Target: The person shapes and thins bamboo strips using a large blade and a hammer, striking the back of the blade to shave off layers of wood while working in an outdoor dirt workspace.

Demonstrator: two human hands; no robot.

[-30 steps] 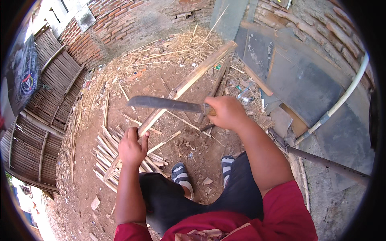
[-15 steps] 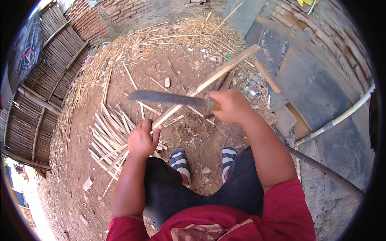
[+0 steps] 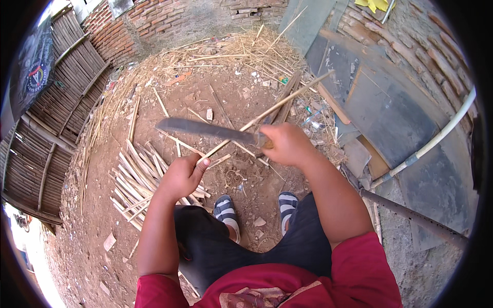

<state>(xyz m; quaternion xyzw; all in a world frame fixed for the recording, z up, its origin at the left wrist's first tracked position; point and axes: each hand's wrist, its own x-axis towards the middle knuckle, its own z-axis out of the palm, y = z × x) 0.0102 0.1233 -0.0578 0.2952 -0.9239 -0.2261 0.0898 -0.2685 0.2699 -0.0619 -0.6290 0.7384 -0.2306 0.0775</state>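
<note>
While pinching in left fingers [image 3: 201, 168] a wooden strip [image 3: 290, 98] slanting rightward beyond, has rolled broad face to thin edge, seemingly offering another side to the machete [image 3: 205, 129] clutched in right fingers [image 3: 271, 132].

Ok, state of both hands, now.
Left hand: closed, holding the near end of a long wooden strip.
Right hand: closed, holding a machete by its handle.

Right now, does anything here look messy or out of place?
Yes, mildly: loose straw is strewn by the brick wall, and a thin stick lies apart from the stick pile, looking stray.
</note>
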